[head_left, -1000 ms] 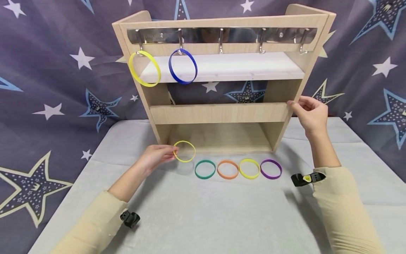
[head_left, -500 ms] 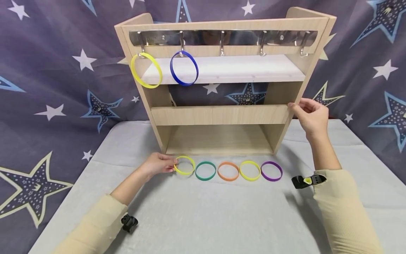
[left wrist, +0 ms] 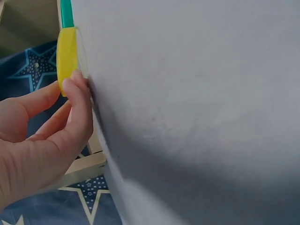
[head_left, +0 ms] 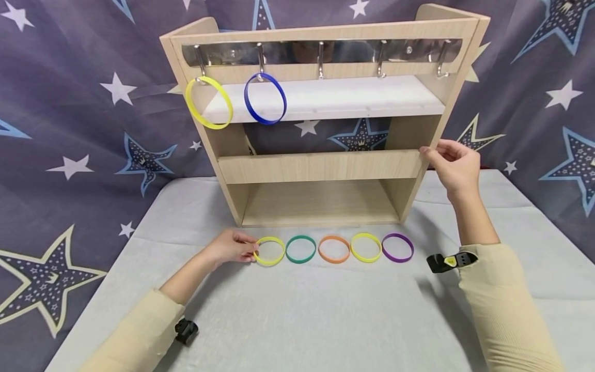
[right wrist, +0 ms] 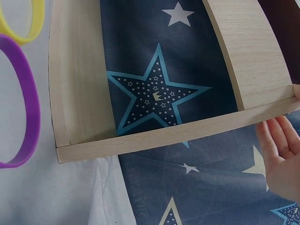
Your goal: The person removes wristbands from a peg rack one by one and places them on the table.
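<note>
Evidently, the fingers of the left hand [head_left: 231,247] pinched a yellow ring [left wrist: 67,51] on the table [head_left: 325,310], just left of the green ring [left wrist: 67,13]. The right hand [head_left: 457,168] gripped the shelf unit [head_left: 321,168] by its side. The step appeared to be placement; the next move likely called for releasing it without shifting the green ring.

Reads as a staged tabletop setup indoors; can't tell home, lab or office. Evidence: dark blue-grey star-print fabric backdrop [head_left: 88,201] hung behind a light-grey cloth-covered surface [head_left: 316,315], pale wood-grain shelf unit [head_left: 321,168] standing on it.
</note>
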`<state>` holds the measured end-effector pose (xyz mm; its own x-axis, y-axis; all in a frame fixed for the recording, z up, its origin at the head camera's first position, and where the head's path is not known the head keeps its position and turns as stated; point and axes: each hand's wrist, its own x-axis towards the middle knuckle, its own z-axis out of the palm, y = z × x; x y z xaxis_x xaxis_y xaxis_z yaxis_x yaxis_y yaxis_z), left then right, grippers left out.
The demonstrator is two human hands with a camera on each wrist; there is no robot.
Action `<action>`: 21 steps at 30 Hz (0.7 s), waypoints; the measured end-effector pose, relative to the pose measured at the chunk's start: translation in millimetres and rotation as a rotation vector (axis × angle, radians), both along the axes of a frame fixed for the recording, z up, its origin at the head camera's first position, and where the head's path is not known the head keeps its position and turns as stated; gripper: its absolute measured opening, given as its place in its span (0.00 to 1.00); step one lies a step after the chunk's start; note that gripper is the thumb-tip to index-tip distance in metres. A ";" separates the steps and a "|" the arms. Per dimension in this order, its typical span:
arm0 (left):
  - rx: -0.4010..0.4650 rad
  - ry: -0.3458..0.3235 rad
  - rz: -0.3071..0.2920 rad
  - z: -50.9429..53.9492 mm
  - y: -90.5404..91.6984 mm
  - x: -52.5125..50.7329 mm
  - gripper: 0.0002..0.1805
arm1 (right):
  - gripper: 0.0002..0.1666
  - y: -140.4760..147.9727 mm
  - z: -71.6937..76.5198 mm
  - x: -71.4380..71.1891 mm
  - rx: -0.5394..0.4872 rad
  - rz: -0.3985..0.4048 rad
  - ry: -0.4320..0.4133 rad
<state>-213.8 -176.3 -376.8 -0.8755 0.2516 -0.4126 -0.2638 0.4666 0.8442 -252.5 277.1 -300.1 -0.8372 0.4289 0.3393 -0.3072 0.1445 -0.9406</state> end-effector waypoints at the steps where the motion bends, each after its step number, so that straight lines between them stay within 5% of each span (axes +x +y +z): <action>1: -0.011 0.008 -0.002 1.0 0.1 0.3 0.19 | 0.12 0.0 0.3 -0.2 0.001 -0.001 0.001; 12: -0.102 0.089 -0.109 12.3 -5.2 2.5 0.17 | 0.12 -0.3 1.0 0.2 0.002 -0.007 -0.012; 21: -0.069 0.093 -0.155 14.9 -10.1 -1.0 0.18 | 0.12 -0.7 0.7 0.4 -0.012 0.006 -0.006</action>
<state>-214.8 -186.4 -361.9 -0.8636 0.3600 -0.3531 -0.1071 0.5532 0.8261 -252.0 276.4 -299.3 -0.8418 0.4279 0.3290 -0.3024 0.1311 -0.9441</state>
